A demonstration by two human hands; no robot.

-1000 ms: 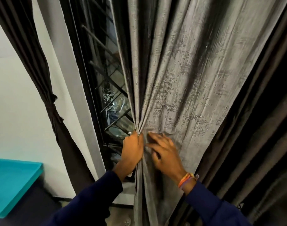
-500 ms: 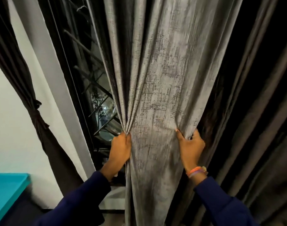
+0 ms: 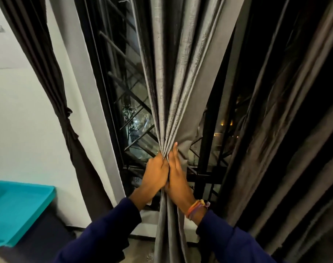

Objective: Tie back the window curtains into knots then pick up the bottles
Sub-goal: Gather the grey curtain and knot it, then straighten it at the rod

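Observation:
A grey textured curtain [image 3: 180, 76] hangs in front of the window, gathered into a narrow bunch at waist height. My left hand [image 3: 155, 173] grips the bunch from the left. My right hand [image 3: 178, 177] presses flat against the bunch from the right, fingers pointing up and partly around the folds. Both hands touch each other with the cloth between them. A dark curtain [image 3: 65, 118] at the left is tied into a knot. No bottles are in view.
A dark window with a metal grille [image 3: 127, 95] stands behind the curtain. More dark curtain folds [image 3: 287, 130] hang at the right. A turquoise tray [image 3: 16, 209] sits on a dark surface at the lower left, by the white wall [image 3: 25, 141].
My right hand has swept the curtain's right edge leftward to meet my left hand, bunching the spread cloth into a narrow bundle and uncovering window at the right.

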